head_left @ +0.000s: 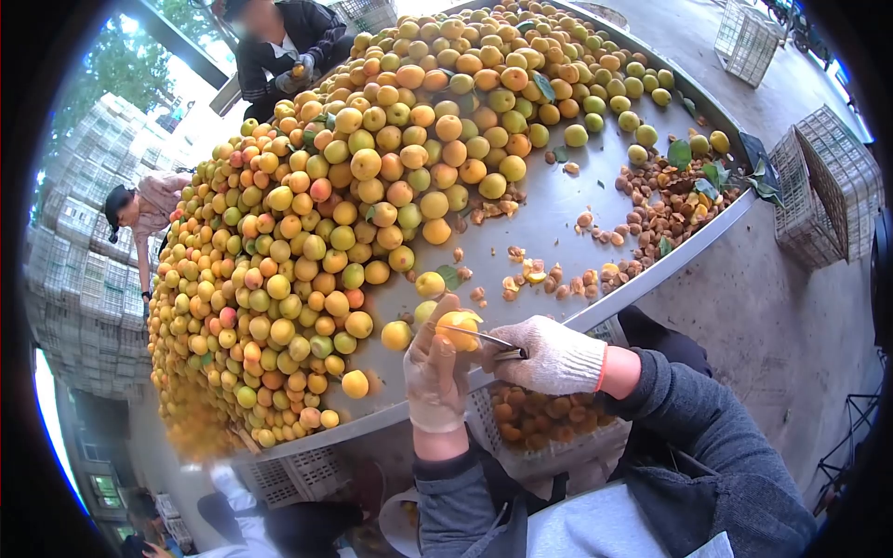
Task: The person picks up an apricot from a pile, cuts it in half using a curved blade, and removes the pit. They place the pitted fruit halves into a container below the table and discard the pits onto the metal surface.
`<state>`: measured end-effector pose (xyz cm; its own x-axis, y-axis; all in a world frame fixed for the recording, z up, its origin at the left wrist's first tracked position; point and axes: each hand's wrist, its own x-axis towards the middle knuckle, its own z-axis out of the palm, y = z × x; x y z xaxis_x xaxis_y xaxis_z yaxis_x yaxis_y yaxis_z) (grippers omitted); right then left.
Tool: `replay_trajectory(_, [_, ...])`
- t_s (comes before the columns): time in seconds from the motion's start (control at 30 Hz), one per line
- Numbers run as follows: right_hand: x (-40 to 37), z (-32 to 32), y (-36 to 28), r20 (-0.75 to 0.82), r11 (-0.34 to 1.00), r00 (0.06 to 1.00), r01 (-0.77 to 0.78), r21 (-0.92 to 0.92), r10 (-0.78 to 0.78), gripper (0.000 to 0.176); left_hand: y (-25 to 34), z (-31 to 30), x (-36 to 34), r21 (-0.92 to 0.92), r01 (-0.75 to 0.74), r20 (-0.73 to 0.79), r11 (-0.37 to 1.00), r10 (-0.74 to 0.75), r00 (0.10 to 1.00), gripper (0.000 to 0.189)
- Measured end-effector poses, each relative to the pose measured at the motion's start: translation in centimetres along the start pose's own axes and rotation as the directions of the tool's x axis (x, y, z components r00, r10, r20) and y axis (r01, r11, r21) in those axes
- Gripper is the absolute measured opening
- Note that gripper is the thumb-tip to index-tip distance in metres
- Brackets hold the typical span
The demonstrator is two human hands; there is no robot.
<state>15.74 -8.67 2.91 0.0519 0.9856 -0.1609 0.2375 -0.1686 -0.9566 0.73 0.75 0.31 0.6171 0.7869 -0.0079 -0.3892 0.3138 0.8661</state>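
Observation:
My left hand point(435, 377), in a thin see-through glove, has its fingers wrapped round a yellow apricot point(458, 329). Part of the fruit is cut, and a flap of it stands up at the top. My right hand point(549, 355) wears a white knitted glove with an orange cuff edge and grips a small knife point(507, 350). Its thin blade reaches left to the apricot and touches it. Just behind my left hand, a few whole apricots point(396, 335) lie on the metal table point(567, 209).
A large heap of apricots point(307, 223) covers the table's left and back. Pits and scraps point(656, 209) lie along the right edge. Below the table edge stands a crate of cut apricots point(558, 456). Other people point(279, 46) work around the heap. Plastic crates point(819, 191) stand at right.

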Motion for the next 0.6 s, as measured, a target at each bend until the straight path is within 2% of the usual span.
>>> replay_trajectory(0.07, [0.0, 0.1, -0.1, 0.012, 1.000, 1.000, -0.017, 0.016, 0.017, 0.019, 0.0, 0.1, -0.1, 0.064, -0.001, -0.006, 0.998, 0.002, 1.000, 0.067])
replay_trajectory(0.13, [0.3, 0.1, 0.0, 0.117, 0.996, 0.993, -0.043, 0.079, 0.034, 0.020, 0.3, 0.3, -0.3, 0.256, -0.026, -0.046, 0.966, 0.039, 0.998, 0.066])
replay_trajectory(0.27, [0.9, 0.2, 0.1, 0.174, 0.990, 0.978, -0.128, 0.059, 0.116, 0.020, 0.2, 0.8, -0.7, 0.214, -0.080, -0.086, 0.974, 0.101, 0.991, 0.057])
replay_trajectory(0.33, [0.8, -0.2, -0.5, 0.320, 0.951, 0.925, -0.265, 0.160, 0.205, 0.019, 1.0, 0.0, -0.6, 0.273, 0.004, 0.023, 0.962, -0.011, 1.000, 0.057])
replay_trajectory(0.37, [0.8, 0.0, -0.7, 0.325, 0.951, 0.923, -0.266, 0.155, 0.205, 0.019, 0.8, 0.0, -0.6, 0.271, 0.002, 0.018, 0.963, -0.008, 1.000, 0.057])
replay_trajectory(0.43, [0.7, 0.7, -1.0, 0.383, 0.958, 0.915, -0.210, 0.195, 0.123, 0.024, 0.3, 0.0, -0.2, -0.041, -0.046, 0.216, 0.998, 0.054, 0.975, 0.059])
replay_trajectory(0.47, [0.7, 0.9, -1.4, 0.387, 0.957, 0.914, -0.210, 0.200, 0.120, 0.024, 0.1, -0.1, -0.1, -0.036, -0.044, 0.213, 0.998, 0.050, 0.976, 0.059])
replay_trajectory(0.53, [0.6, 1.1, -2.3, 0.353, 0.969, 0.928, -0.187, 0.163, 0.120, 0.034, -0.3, -0.3, -0.2, -0.347, 0.157, 0.337, 0.925, -0.033, 0.941, 0.061])
replay_trajectory(0.57, [0.2, 1.5, -2.0, 0.315, 0.908, 0.946, -0.200, 0.369, 0.081, 0.045, -0.3, -0.3, -0.1, -0.367, 0.161, 0.368, 0.916, -0.017, 0.930, 0.057])
replay_trajectory(0.6, [0.3, 2.2, -1.2, 0.318, 0.907, 0.945, -0.202, 0.369, 0.081, 0.045, -0.4, -0.5, -0.2, -0.367, 0.161, 0.366, 0.916, -0.017, 0.931, 0.057])
